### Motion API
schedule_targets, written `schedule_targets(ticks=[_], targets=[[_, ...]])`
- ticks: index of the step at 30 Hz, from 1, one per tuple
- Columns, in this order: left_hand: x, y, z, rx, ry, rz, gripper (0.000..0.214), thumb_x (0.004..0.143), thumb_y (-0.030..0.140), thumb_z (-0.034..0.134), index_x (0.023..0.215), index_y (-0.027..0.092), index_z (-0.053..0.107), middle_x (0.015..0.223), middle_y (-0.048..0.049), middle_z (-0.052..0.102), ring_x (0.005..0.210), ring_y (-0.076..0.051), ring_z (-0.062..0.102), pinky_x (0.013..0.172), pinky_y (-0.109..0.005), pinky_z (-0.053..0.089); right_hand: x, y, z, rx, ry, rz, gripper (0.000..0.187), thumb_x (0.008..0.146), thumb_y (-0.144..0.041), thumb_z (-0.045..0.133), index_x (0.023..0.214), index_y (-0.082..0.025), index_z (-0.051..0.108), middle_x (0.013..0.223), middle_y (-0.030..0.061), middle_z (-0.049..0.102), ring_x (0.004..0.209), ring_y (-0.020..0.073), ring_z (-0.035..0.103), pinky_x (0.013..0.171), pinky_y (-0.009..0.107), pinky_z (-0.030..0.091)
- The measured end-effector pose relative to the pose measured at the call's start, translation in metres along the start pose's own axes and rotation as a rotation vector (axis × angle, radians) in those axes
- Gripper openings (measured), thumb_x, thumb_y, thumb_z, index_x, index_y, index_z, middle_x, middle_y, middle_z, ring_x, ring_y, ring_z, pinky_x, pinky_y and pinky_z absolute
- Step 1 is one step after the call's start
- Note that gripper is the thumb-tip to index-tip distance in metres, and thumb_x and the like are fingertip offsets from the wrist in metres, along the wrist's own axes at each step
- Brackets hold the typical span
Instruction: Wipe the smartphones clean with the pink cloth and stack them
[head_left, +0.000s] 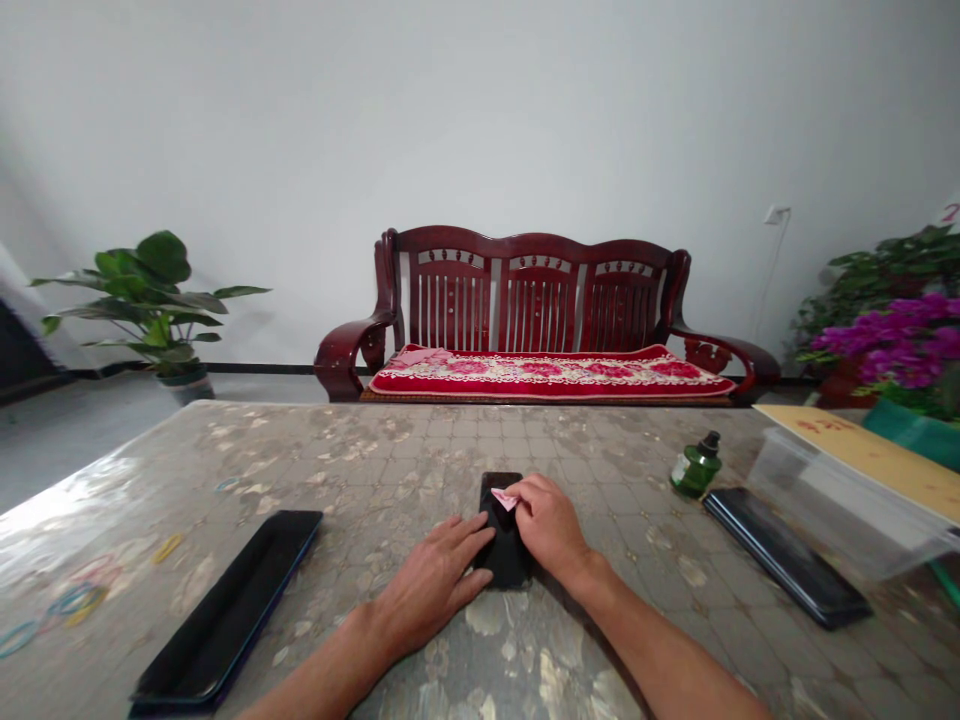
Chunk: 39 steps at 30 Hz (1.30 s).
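Observation:
A black smartphone (504, 560) lies flat on the patterned tablecloth in front of me, its long side pointing away. My left hand (444, 568) rests at its left edge, fingers stretched out and touching the phone. Closed over the upper right of the screen, my right hand (551, 525) pinches a small pink-and-white cloth or paper (504, 498) against the glass. Part of the phone is hidden under the fingers.
Dark phones lie at the left (232, 610) and at the right (784, 555). Beside the right one stand a green pump bottle (696, 467) and a clear plastic box (832, 500) under a yellow board (877, 455). Rubber bands (75, 603) lie at far left. Beyond the table is a wooden bench (536, 300).

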<state>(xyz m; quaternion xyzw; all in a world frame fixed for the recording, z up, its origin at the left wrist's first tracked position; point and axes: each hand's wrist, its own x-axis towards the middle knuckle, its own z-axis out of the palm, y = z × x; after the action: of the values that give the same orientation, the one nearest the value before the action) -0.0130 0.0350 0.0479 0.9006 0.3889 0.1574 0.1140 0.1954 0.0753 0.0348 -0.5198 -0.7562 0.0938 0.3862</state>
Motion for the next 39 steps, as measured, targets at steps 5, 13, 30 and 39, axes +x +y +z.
schedule_targets(ticks=[5,13,30,39], targets=[[0.001,-0.001,0.001,0.027,-0.023,-0.016,0.043,0.089,0.027,0.064,0.132,0.02,0.059,0.144,-0.0126,0.053,0.133,-0.028,0.05,0.115,-0.05,0.034,0.004,0.003,-0.002,0.191,0.024,0.166,0.024,0.081,-0.013,0.054,0.082,-0.022,0.076,0.085,0.0042,0.071,0.08,0.0183,0.064,0.074,0.028,0.046],[0.0,-0.006,0.005,-0.04,0.014,0.004,0.053,0.085,0.029,0.069,0.136,0.024,0.055,0.145,-0.0106,0.052,0.134,-0.028,0.049,0.117,-0.05,0.031,0.007,0.002,-0.007,0.704,0.058,0.465,0.026,0.07,-0.039,0.069,0.08,-0.016,0.076,0.072,0.0035,0.072,0.066,0.0187,0.062,0.062,0.028,0.047],[-0.006,-0.002,0.013,-0.134,0.222,-0.091,0.094,0.077,0.024,0.064,0.154,0.03,0.01,0.134,-0.0072,0.061,0.117,-0.026,0.061,0.101,-0.039,0.049,-0.004,-0.057,-0.008,0.943,0.099,0.378,0.023,0.069,-0.037,0.076,0.081,-0.017,0.076,0.078,0.0039,0.072,0.074,0.0184,0.062,0.072,0.03,0.051],[-0.005,0.006,0.008,-0.256,0.235,-0.182,0.068,0.08,0.024,0.056,0.144,0.026,0.033,0.126,-0.0066,0.066,0.111,-0.024,0.066,0.097,-0.036,0.052,-0.007,-0.064,-0.008,0.962,0.032,0.346,0.022,0.071,-0.037,0.076,0.083,-0.018,0.076,0.077,0.0034,0.071,0.072,0.0173,0.061,0.071,0.029,0.049]])
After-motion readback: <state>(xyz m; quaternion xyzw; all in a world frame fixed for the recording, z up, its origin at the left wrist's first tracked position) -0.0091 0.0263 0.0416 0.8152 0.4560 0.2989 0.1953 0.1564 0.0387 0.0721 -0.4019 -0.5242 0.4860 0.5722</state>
